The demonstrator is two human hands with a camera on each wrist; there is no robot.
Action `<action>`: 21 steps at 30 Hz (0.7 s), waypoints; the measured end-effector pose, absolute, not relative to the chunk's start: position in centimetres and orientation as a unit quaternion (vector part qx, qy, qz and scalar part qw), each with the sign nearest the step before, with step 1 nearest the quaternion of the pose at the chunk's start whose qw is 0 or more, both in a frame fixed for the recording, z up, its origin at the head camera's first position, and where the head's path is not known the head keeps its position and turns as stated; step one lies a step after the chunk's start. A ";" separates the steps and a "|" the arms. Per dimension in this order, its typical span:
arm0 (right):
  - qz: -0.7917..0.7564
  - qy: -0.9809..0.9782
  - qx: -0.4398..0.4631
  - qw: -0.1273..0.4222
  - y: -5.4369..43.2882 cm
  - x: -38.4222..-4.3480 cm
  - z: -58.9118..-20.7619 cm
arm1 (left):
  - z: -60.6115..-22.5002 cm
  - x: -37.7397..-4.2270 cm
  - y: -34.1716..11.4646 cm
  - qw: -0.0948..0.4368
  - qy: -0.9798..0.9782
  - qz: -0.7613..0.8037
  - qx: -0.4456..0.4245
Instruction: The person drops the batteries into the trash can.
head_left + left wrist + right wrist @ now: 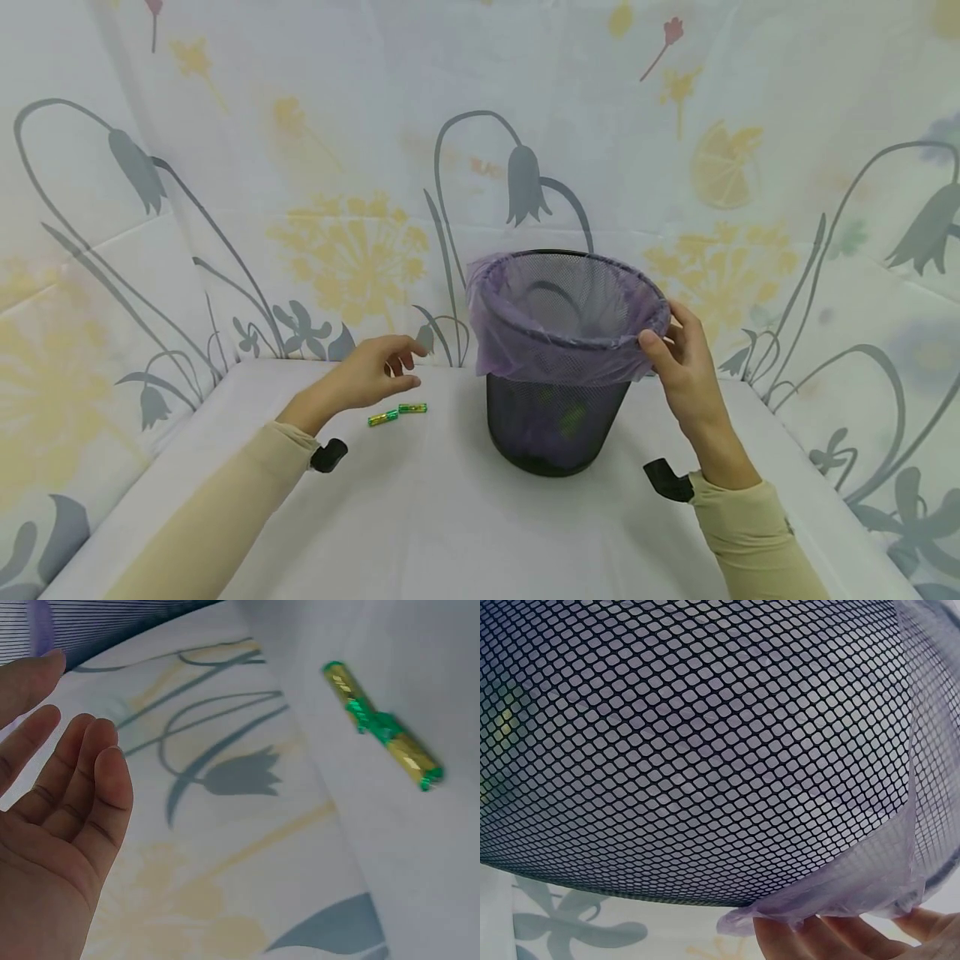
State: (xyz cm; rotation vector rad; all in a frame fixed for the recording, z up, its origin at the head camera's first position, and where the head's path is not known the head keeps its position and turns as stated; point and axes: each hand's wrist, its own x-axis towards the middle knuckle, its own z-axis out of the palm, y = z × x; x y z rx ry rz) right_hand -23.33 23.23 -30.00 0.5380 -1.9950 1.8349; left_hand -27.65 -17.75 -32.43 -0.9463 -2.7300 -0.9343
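Note:
A black mesh wastebasket (pixel 555 425) stands on the white table, leaning slightly, with a thin purple bag (pixel 525 354) folded over its rim. My right hand (pixel 686 362) grips the rim on the right side, thumb on top and fingers outside against the bag; in the right wrist view the fingers (pixel 832 937) lie at the bag's edge. To the left of the basket, my left hand (pixel 375 371) hovers with loosely bent fingers and holds nothing. Just below it, two small green-and-gold batteries (pixel 382 418) lie nearly end to end.
Through the mesh, blurred green-yellow shapes (pixel 572 419) show low inside the basket. A flower-printed white curtain (pixel 360 150) encloses the back and sides of the white tabletop (pixel 450 533). Black wrist mounts (pixel 330 456) stick out at both sleeves.

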 end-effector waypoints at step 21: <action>0.644 -0.718 0.183 0.190 23.4 -23.5 -30.1 | -39.6 -29.4 -21.2 -0.032 -0.924 -0.276 -0.262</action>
